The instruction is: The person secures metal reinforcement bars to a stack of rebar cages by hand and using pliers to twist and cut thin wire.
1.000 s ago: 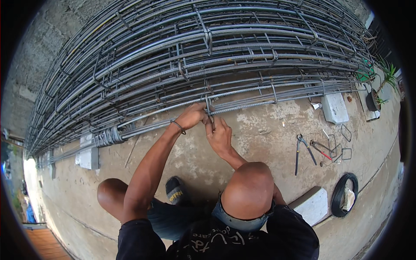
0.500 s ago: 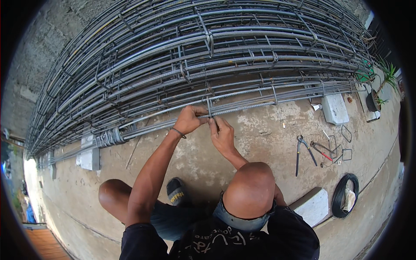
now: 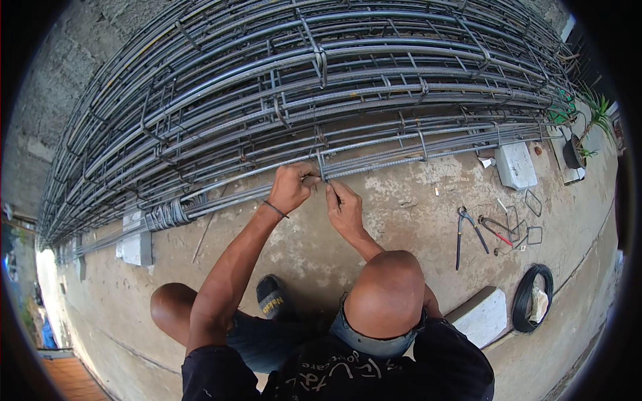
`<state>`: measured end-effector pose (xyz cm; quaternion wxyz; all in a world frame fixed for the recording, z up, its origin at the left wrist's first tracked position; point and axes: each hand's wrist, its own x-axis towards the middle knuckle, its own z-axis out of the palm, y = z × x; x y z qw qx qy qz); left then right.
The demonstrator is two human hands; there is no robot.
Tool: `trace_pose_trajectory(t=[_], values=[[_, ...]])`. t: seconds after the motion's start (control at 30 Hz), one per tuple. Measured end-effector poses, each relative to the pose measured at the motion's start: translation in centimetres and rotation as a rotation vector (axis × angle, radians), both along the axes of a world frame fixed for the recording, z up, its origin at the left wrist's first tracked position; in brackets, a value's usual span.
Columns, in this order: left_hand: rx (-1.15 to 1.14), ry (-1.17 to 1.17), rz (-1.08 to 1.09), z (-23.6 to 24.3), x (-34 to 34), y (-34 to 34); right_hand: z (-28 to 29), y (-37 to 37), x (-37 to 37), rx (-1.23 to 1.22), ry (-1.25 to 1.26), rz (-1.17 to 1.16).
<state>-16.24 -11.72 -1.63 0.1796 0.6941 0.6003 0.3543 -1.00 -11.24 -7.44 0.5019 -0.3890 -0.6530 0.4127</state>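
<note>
Both my hands work at the lowest front bar of a rebar cage (image 3: pixel 381 160), where a square stirrup (image 3: pixel 320 162) crosses it. My left hand (image 3: pixel 290 188) is closed, its fingertips bent in against the bars just left of that crossing. Just right of it and slightly lower, my right hand (image 3: pixel 346 210) pinches thumb and forefinger together close to the stirrup's lower corner. Whatever is between the fingers of either hand is too small to make out. A bundle of grey stirrups (image 3: pixel 167 216) hangs around the front bars to the left.
More rebar cages (image 3: pixel 254 73) are stacked behind. Concrete blocks (image 3: pixel 517 167) prop the front bars. On the floor at right lie pincers with dark handles (image 3: pixel 472 234), red-handled pincers (image 3: pixel 495 230), loose stirrups (image 3: pixel 533 203) and a coil of black wire (image 3: pixel 522 301). A white block (image 3: pixel 479 317) lies near my knee.
My hands have drawn slightly apart at the crossing. The left has shifted a little up and left; the right fingertips sit a touch farther from it.
</note>
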Motion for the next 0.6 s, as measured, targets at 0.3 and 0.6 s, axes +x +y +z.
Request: trace_pose_trajectory(t=[0.3, 0.6], values=[[0.279, 0.534, -0.166, -0.3, -0.8, 0.0, 0.3, 0.3, -0.1, 0.005, 0.014, 0.000], [0.153, 0.645, -0.139, 0.2, 1.3, -3.8, -0.1, 0.4, 0.4, -0.043, 0.003, 0.041]])
